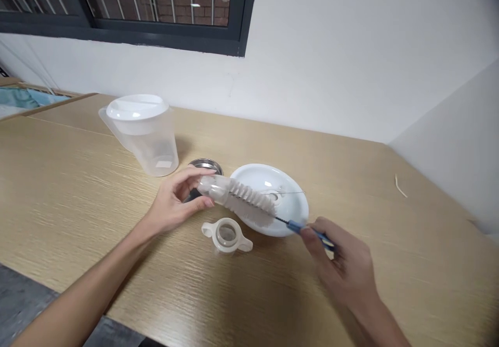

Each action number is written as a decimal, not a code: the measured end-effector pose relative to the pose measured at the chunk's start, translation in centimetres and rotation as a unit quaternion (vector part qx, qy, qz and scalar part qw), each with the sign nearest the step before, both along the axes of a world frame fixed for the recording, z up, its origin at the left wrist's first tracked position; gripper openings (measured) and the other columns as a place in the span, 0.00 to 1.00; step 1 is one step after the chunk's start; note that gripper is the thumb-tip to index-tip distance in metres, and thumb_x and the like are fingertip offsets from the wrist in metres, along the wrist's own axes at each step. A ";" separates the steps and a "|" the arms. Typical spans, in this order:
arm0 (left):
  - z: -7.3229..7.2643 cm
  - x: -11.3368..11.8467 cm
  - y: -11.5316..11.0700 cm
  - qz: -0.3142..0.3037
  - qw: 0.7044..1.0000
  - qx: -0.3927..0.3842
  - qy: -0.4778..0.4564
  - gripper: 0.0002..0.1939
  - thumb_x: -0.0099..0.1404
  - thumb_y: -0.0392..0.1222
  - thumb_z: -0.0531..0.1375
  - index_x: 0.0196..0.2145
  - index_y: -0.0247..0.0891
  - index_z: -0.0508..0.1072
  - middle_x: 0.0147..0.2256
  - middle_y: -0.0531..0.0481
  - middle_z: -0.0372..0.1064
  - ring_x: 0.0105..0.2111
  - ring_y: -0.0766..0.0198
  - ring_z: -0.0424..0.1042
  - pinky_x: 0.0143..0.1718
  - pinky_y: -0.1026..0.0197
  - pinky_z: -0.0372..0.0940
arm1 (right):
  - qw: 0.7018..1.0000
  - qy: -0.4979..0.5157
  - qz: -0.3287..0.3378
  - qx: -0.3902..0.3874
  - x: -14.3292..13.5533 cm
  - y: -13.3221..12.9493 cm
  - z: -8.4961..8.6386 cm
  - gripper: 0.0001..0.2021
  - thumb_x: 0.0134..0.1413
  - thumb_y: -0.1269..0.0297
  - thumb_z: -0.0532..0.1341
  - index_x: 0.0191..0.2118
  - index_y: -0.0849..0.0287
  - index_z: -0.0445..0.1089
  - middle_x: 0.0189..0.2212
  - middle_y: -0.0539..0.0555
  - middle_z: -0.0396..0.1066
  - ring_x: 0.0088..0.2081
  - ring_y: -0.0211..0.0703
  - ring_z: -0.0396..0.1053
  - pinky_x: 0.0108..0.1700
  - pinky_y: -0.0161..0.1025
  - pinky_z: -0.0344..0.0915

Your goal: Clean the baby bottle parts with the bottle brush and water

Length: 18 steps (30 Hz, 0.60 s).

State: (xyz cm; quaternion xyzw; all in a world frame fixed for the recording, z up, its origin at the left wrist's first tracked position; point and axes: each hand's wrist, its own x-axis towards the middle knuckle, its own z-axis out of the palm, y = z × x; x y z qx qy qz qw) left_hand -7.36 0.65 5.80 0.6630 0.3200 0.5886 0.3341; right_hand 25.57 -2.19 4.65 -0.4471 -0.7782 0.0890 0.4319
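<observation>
My left hand (183, 196) grips a small clear container (216, 187) between thumb and fingers, tilted on its side. In my right hand (345, 261) is the blue handle of a bottle brush (253, 199). The brush's white bristles lead to the container's mouth; its tip seems to be inside, though how deep I cannot tell. Beneath the bristles stands a white oval dish (298, 209), with a thin wire-like piece across it. Just in front of my left fingertips sits a whitish ring with two side handles (226, 235). A round metal rim (206, 163) shows behind my left fingers.
A translucent pitcher with a white lid (152, 142) stands at the back left of the wooden table (187, 295). Far to the right lies a thin pale strip (399, 187). The white wall and a dark-framed window (241, 25) bound the table's back.
</observation>
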 end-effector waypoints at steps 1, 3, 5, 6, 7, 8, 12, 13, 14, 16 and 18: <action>0.0 0.0 0.0 -0.008 1.000 0.006 0.002 0.24 0.56 0.37 0.76 0.52 0.45 0.82 0.45 0.45 0.77 0.43 0.59 0.77 0.44 0.59 0.74 | 1.000 0.004 0.001 -0.024 0.1 0.0 -0.1 0.19 0.71 0.60 0.57 0.25 0.55 0.63 0.18 0.45 0.56 0.19 0.34 0.53 0.22 0.36 0.52; 0.1 0.1 0.0 -0.009 1.000 0.006 0.003 0.25 0.56 0.37 0.76 0.51 0.46 0.82 0.45 0.45 0.77 0.43 0.60 0.77 0.43 0.59 0.74 | 0.998 0.021 -0.025 -0.046 0.2 -0.1 -0.6 0.17 0.70 0.55 0.59 0.28 0.54 0.65 0.19 0.45 0.58 0.19 0.34 0.55 0.22 0.36 0.54; 0.2 0.2 0.0 0.019 1.000 -0.009 -0.002 0.23 0.56 0.39 0.77 0.50 0.44 0.83 0.45 0.45 0.79 0.43 0.58 0.78 0.44 0.58 0.74 | 0.997 0.028 -0.067 -0.022 0.2 -0.3 -1.0 0.11 0.63 0.52 0.65 0.38 0.53 0.69 0.24 0.46 0.67 0.21 0.35 0.62 0.25 0.36 0.61; 0.2 0.2 0.0 0.037 0.999 -0.020 -0.002 0.22 0.55 0.41 0.77 0.48 0.43 0.83 0.45 0.44 0.80 0.43 0.57 0.78 0.44 0.57 0.74 | 0.997 0.021 -0.080 0.003 0.3 -0.3 -1.2 0.13 0.60 0.52 0.68 0.43 0.53 0.70 0.27 0.47 0.71 0.23 0.37 0.65 0.27 0.37 0.65; 0.2 0.2 -0.1 0.055 0.998 -0.030 -0.002 0.21 0.55 0.43 0.77 0.47 0.42 0.83 0.44 0.44 0.81 0.42 0.57 0.79 0.44 0.57 0.74 | 0.996 0.006 -0.086 0.036 0.3 -0.4 -1.2 0.13 0.59 0.55 0.70 0.45 0.52 0.70 0.30 0.49 0.73 0.25 0.38 0.68 0.29 0.38 0.68; 0.2 0.3 -0.1 0.069 0.997 -0.039 -0.001 0.20 0.55 0.45 0.77 0.45 0.41 0.83 0.42 0.44 0.82 0.40 0.56 0.79 0.42 0.56 0.74 | 0.994 -0.016 -0.083 0.076 0.4 -0.4 -1.2 0.12 0.59 0.59 0.70 0.46 0.51 0.71 0.31 0.50 0.75 0.26 0.39 0.71 0.31 0.38 0.69; 0.1 0.4 -0.1 0.099 0.994 -0.051 0.003 0.17 0.57 0.48 0.76 0.42 0.41 0.83 0.37 0.46 0.82 0.35 0.58 0.79 0.37 0.57 0.75 | 0.962 -0.117 -0.048 0.242 0.4 -0.1 -0.6 0.15 0.57 0.71 0.71 0.48 0.48 0.74 0.34 0.51 0.78 0.29 0.40 0.76 0.32 0.37 0.72; 0.0 0.4 0.0 0.104 0.993 -0.052 0.002 0.17 0.56 0.47 0.76 0.42 0.41 0.84 0.36 0.46 0.82 0.34 0.58 0.79 0.36 0.58 0.75 | 0.954 -0.133 -0.037 0.266 0.4 0.0 -0.4 0.16 0.56 0.71 0.72 0.48 0.48 0.75 0.32 0.51 0.78 0.28 0.40 0.76 0.32 0.36 0.72; 0.0 0.4 0.0 0.105 0.993 -0.052 0.000 0.17 0.56 0.47 0.77 0.42 0.41 0.84 0.36 0.46 0.82 0.34 0.59 0.79 0.36 0.58 0.75 | 0.950 -0.141 -0.024 0.279 0.3 0.1 -0.3 0.17 0.54 0.71 0.73 0.48 0.47 0.75 0.31 0.50 0.78 0.27 0.40 0.75 0.31 0.36 0.71; -0.1 0.3 0.1 0.092 0.994 -0.051 -0.013 0.19 0.54 0.45 0.78 0.43 0.41 0.84 0.38 0.45 0.83 0.35 0.58 0.79 0.37 0.58 0.76 | 0.951 -0.139 -0.002 0.275 0.2 0.2 -0.3 0.14 0.55 0.69 0.73 0.46 0.48 0.76 0.29 0.49 0.78 0.26 0.40 0.75 0.30 0.36 0.71; -0.1 0.3 0.1 0.052 0.997 -0.051 -0.025 0.21 0.53 0.44 0.78 0.45 0.41 0.84 0.41 0.43 0.83 0.38 0.57 0.80 0.40 0.58 0.76 | 0.965 -0.122 0.002 0.231 0.1 0.2 -0.6 0.09 0.58 0.69 0.70 0.43 0.51 0.77 0.28 0.51 0.79 0.25 0.40 0.75 0.30 0.36 0.70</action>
